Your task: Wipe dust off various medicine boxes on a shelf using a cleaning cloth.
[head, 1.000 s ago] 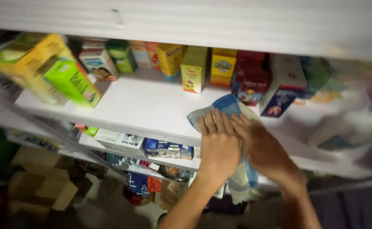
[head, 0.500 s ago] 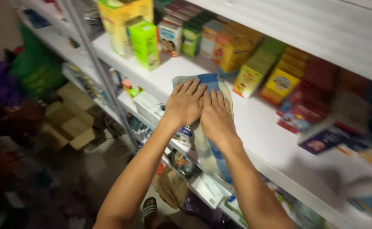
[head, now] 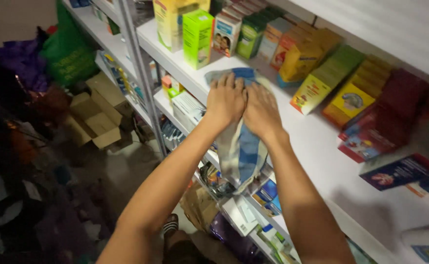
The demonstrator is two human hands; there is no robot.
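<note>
Both hands, left hand [head: 225, 100] and right hand [head: 260, 111], flat and ungripped, have slid the blue cloth [head: 242, 151] leftward along the white shelf [head: 317, 156], toward the green box [head: 197, 36].

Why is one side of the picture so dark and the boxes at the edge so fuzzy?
Head view: light falls on the white shelf and both hands, left hand and right hand, on the cloth; the floor at left lies in shadow; the right-edge boxes are smeared by blur.
</note>
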